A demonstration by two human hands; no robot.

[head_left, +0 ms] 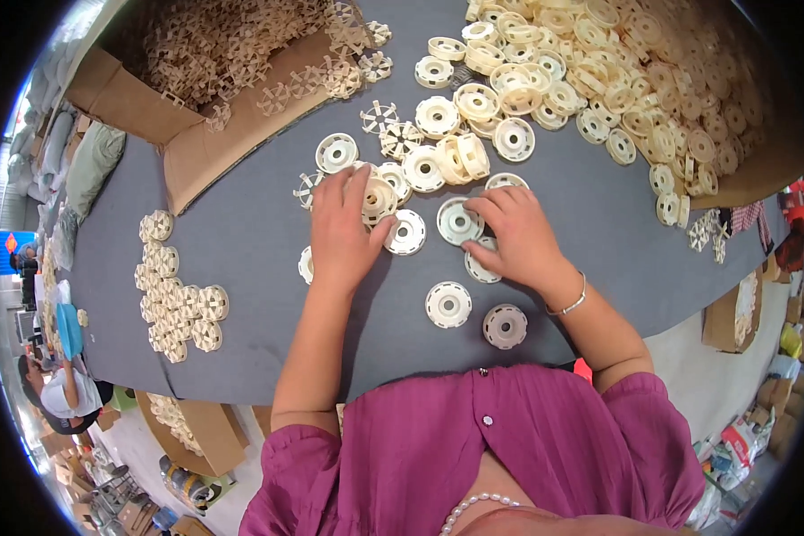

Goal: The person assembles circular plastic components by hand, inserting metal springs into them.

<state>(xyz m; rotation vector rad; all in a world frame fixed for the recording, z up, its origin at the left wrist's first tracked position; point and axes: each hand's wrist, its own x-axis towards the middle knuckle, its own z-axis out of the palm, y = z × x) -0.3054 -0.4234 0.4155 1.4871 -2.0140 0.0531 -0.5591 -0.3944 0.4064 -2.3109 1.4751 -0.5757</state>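
Note:
My left hand (341, 223) curls its fingers and thumb round a cream plastic ring (379, 202), partly hidden by the fingers. Just below the thumb lies a white slotted disc (406, 233) with a hole in the middle. With index finger and thumb, my right hand (520, 237) grips the edge of another round disc (458, 221). Under that thumb a further disc (483, 261) is partly covered. Nearer my body, a white disc (448, 305) and a greyer one (506, 327) rest on the dark table (259, 259). Small spoked star-shaped pieces (400, 140) lie beyond my left hand.
A tipped carton (125, 94) at the far left spills spoked pieces. Rings and discs (598, 54) are heaped at the far right by another carton (782, 170). Assembled round parts (165, 290) cluster at the left. A person (67, 389) is beyond the table's left edge.

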